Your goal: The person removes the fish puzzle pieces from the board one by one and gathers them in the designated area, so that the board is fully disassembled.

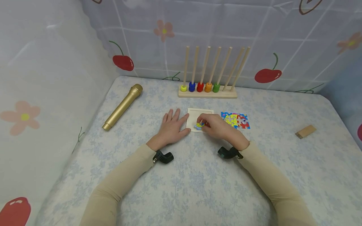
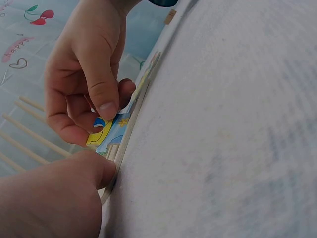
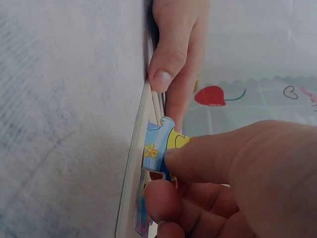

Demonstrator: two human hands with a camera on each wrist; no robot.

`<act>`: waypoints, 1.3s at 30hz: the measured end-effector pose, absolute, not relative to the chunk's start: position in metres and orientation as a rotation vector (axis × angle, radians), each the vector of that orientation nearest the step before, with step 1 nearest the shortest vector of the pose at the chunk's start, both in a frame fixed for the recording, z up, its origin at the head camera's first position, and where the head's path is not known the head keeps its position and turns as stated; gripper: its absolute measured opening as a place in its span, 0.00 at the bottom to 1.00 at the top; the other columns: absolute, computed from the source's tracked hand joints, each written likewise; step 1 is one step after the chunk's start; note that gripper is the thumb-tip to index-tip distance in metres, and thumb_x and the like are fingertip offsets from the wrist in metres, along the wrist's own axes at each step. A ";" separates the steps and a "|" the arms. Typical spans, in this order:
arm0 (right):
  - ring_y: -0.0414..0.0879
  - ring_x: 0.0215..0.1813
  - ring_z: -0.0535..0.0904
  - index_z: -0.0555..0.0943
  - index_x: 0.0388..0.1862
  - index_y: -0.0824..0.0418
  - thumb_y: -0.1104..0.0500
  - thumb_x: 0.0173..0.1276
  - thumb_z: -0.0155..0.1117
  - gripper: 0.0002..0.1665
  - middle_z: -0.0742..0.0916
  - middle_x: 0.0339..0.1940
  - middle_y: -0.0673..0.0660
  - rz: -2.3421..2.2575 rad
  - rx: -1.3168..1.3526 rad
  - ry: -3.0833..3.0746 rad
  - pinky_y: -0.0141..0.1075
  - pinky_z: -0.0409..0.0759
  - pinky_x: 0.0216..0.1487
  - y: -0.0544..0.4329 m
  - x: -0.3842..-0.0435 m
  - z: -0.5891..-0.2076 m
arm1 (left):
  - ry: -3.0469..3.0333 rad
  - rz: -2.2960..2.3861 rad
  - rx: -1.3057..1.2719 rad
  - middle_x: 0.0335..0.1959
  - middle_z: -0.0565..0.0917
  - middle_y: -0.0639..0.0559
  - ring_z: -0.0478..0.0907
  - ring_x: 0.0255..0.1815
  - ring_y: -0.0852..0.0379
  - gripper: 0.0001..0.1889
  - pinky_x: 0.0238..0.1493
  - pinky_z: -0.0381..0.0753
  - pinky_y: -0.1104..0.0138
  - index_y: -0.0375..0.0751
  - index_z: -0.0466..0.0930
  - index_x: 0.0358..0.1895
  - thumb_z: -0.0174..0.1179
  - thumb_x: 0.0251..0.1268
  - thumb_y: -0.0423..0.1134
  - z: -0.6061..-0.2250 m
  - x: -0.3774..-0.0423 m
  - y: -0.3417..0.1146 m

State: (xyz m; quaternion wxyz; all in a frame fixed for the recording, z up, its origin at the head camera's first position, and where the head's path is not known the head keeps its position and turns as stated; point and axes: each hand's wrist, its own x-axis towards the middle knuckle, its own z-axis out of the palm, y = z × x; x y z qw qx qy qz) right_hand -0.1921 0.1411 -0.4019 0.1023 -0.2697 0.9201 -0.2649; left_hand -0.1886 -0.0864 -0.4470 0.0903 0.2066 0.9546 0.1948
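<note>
A pale wooden puzzle tray point(image 1: 192, 116) lies flat on the table between the two hands. My left hand point(image 1: 171, 129) rests palm down at its left side, fingers spread, with the thumb and index finger touching the tray's edge. Over the tray, my right hand point(image 1: 217, 126) pinches a blue and yellow jigsaw piece point(image 3: 157, 144) between thumb and fingers. In the right wrist view the piece stands tilted against the tray. Just right of the tray lie several joined jigsaw pieces point(image 1: 244, 121) in blue, yellow and red, partly behind the right hand.
A wooden peg stand point(image 1: 207, 94) with coloured beads stands behind the tray. To the left lies a gold microphone point(image 1: 122, 108); far right, a small brown block point(image 1: 305, 131). A flowered cloth point(image 1: 186, 188) covers the table, with a patterned curtain point(image 1: 198, 37) behind.
</note>
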 end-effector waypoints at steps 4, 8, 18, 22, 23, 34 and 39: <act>0.52 0.43 0.82 0.81 0.50 0.63 0.71 0.69 0.59 0.13 0.89 0.43 0.61 -0.778 -0.804 2.721 0.48 0.82 0.49 0.141 -0.192 -0.402 | 2.842 0.580 0.619 0.85 0.44 0.36 0.32 0.85 0.32 0.36 0.81 0.38 0.39 0.54 0.55 0.82 0.49 0.76 0.60 -0.447 -0.188 -0.086; 0.50 0.40 0.81 0.81 0.50 0.63 0.71 0.70 0.59 0.12 0.89 0.41 0.61 -0.768 -0.815 2.727 0.46 0.82 0.47 0.142 -0.192 -0.402 | 2.844 0.574 0.618 0.85 0.44 0.36 0.32 0.85 0.32 0.37 0.81 0.38 0.39 0.54 0.55 0.82 0.49 0.76 0.60 -0.447 -0.188 -0.086; 0.49 0.37 0.80 0.81 0.50 0.62 0.70 0.70 0.58 0.12 0.88 0.39 0.60 -0.775 -0.807 2.725 0.44 0.81 0.44 0.142 -0.192 -0.403 | 2.850 0.582 0.628 0.85 0.44 0.36 0.33 0.85 0.31 0.36 0.81 0.38 0.38 0.53 0.56 0.82 0.50 0.76 0.60 -0.447 -0.188 -0.086; 0.50 0.39 0.80 0.81 0.51 0.62 0.69 0.71 0.58 0.13 0.89 0.42 0.60 -0.798 -0.786 2.708 0.44 0.81 0.46 0.144 -0.192 -0.401 | 2.849 0.585 0.634 0.85 0.45 0.35 0.33 0.85 0.31 0.36 0.81 0.38 0.38 0.52 0.56 0.82 0.50 0.76 0.59 -0.447 -0.188 -0.086; 0.50 0.39 0.80 0.81 0.52 0.62 0.69 0.72 0.57 0.13 0.88 0.42 0.60 -0.800 -0.778 2.706 0.44 0.81 0.45 0.145 -0.192 -0.400 | 2.847 0.585 0.634 0.85 0.45 0.35 0.33 0.85 0.31 0.36 0.81 0.38 0.38 0.52 0.56 0.82 0.50 0.76 0.59 -0.447 -0.188 -0.086; 0.47 0.30 0.77 0.82 0.56 0.62 0.66 0.74 0.56 0.14 0.87 0.44 0.62 -0.810 -0.694 2.727 0.38 0.78 0.34 0.173 -0.194 -0.389 | 2.839 0.580 0.626 0.85 0.44 0.36 0.32 0.85 0.32 0.36 0.81 0.37 0.39 0.53 0.55 0.82 0.49 0.76 0.60 -0.447 -0.189 -0.086; 0.45 0.26 0.73 0.82 0.55 0.64 0.66 0.74 0.55 0.14 0.85 0.42 0.63 -0.819 -0.627 2.767 0.37 0.74 0.31 0.197 -0.188 -0.387 | 2.840 0.573 0.627 0.85 0.43 0.36 0.31 0.85 0.32 0.37 0.81 0.37 0.39 0.53 0.54 0.83 0.49 0.76 0.60 -0.448 -0.189 -0.087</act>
